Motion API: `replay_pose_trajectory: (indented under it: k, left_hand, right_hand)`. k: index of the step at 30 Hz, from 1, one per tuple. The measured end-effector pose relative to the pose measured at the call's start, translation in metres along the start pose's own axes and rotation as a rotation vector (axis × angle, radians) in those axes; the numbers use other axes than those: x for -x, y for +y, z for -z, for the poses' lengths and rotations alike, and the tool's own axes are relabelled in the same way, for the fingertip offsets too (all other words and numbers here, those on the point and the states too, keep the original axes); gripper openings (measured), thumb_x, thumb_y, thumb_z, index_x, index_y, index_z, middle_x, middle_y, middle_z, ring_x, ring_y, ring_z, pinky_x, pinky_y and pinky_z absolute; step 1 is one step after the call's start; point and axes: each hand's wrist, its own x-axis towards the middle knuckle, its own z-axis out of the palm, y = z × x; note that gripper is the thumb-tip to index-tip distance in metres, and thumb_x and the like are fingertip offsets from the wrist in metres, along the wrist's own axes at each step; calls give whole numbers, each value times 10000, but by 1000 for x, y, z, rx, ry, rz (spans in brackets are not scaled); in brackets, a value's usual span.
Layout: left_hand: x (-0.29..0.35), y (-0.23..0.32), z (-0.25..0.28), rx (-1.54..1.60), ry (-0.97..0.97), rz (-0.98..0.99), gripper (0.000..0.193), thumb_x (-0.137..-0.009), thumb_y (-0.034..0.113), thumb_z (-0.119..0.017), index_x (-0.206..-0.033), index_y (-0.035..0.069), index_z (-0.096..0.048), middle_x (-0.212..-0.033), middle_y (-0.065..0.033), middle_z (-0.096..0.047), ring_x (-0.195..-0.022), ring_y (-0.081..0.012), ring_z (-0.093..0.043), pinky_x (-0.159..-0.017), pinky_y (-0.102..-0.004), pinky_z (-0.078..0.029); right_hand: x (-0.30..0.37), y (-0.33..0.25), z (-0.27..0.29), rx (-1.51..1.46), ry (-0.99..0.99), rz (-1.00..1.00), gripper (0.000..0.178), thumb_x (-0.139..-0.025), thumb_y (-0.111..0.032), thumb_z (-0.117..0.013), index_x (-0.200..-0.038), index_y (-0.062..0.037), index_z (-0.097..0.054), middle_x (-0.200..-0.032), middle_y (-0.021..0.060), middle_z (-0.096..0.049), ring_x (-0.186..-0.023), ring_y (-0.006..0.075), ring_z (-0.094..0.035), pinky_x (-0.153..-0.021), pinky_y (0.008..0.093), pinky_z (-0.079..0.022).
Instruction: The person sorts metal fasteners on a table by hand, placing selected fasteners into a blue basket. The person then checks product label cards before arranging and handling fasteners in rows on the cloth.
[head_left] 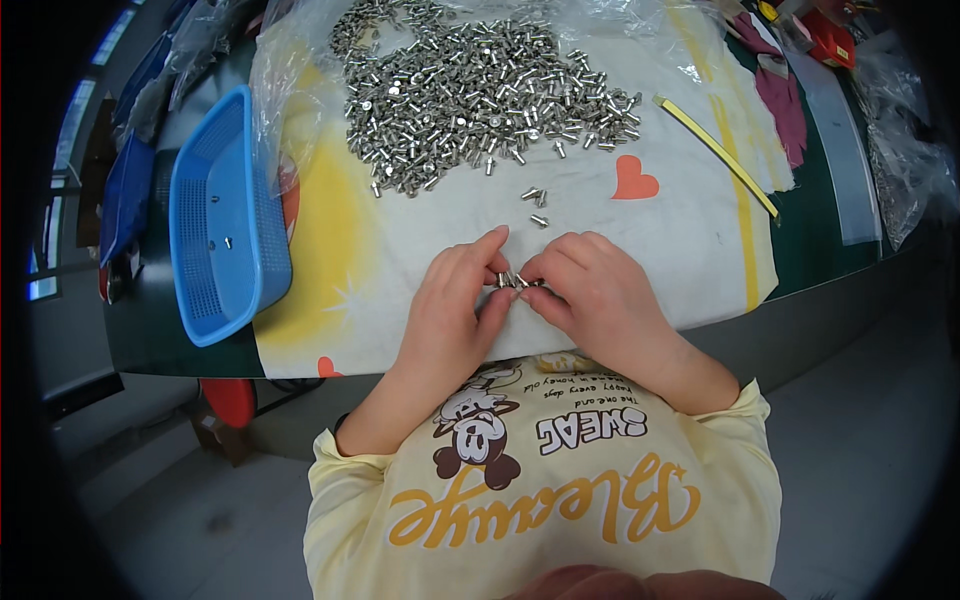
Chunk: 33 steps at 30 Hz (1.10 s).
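My left hand [452, 292] and my right hand [602, 284] meet near the front of the table, fingertips almost touching. Pinched between the thumbs and fingers of both are a few small silver metal bolts [511, 281]; how many each hand holds is partly hidden. Just beyond my fingers lie a few loose bolts [539, 221] on the pale cloth [700, 240]. Farther back spreads a large heap of the same bolts [470, 100], heads and shanks pointing every way.
A blue plastic basket [272, 275] with a few bolts in it stands at the left. Toward the right lies a yellow strip [718, 158]. Clear plastic film [280, 95] borders the heap. A red container [828, 40] and dark pink fabric [782, 105] lie at the far right.
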Motion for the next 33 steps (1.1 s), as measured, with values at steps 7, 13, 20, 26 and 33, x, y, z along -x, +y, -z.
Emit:
replay_pose_trajectory:
  k: [7, 13, 20, 26, 33]
  left_hand:
    - [-1, 0, 3, 7, -3, -5, 533, -715, -52, -648, -1215, 44, -494, -913, -91, -572, -852, -259, -549, -748, -359, -453]
    - [-1, -1, 2, -29, -9, -74, 522, -715, -75, -651, -1206, 44, -520, -937, -67, -573, -855, -203, -547, -731, -298, -471]
    - [3, 4, 7, -18, 3, -3, 592, -693, -64, -670, -1243, 53, -489, -921, -72, -566, -851, -209, -542, -745, -302, -464]
    - [7, 0, 19, -148, 2, -4, 561, -715, -72, -613, -1247, 51, -485, -907, -79, -565, -841, -219, -540, -754, -310, -457]
    - [4, -3, 18, -163, 29, -52, 516, -720, -96, -540, -1218, 36, -505, -880, -87, -566, -844, -236, -544, -756, -323, -453]
  right_hand:
    - [0, 1, -1, 19, 3, -20, 191, -712, -96, -679, -858, -92, -556, -826, 53, -512, -792, 245, -520, -687, 352, -447]
    - [0, 1, 0, -27, -4, -18, 200, -709, -82, -682, -868, -90, -561, -819, 50, -512, -803, 247, -522, -689, 355, -448]
    - [3, 0, 3, -72, -9, -46, 233, -707, -59, -673, -913, -85, -568, -843, 56, -548, -821, 264, -535, -710, 368, -451]
    - [1, -2, 2, -81, 6, -47, 245, -705, -42, -673, -927, -91, -581, -852, 49, -578, -824, 262, -552, -711, 367, -459]
    - [2, -4, 0, -93, -2, -24, 264, -719, -43, -651, -967, -97, -579, -900, 54, -566, -864, 260, -536, -743, 369, -455]
